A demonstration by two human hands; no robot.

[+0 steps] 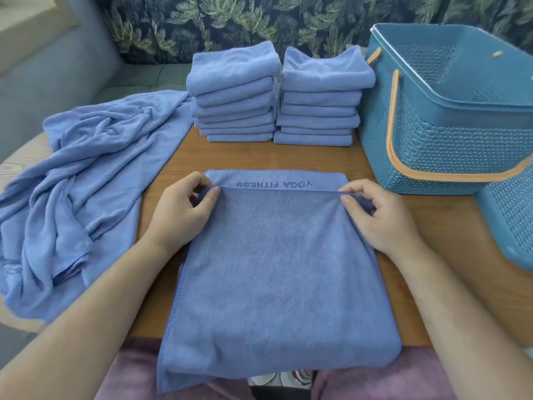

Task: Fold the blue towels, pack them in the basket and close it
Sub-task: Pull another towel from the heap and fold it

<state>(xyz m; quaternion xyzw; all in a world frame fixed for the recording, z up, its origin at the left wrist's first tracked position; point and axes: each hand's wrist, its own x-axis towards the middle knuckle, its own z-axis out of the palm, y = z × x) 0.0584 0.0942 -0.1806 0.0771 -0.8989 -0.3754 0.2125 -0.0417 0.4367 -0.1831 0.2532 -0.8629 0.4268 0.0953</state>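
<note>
Towel [277, 264] lies flat on the wooden table [340, 160] before you, its near end hanging over the edge; your left hand [181, 215] and right hand [383, 217] each pinch a far corner of its folded-over upper layer, thumbs on top, forearms flanking it. Two folded stacks [233, 93] sit beyond, the open basket [450, 140] right, loose towels [86, 180] left

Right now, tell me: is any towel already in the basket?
No: the basket shows only its bare inside, and the folded towels sit in two stacks on the table.
</note>
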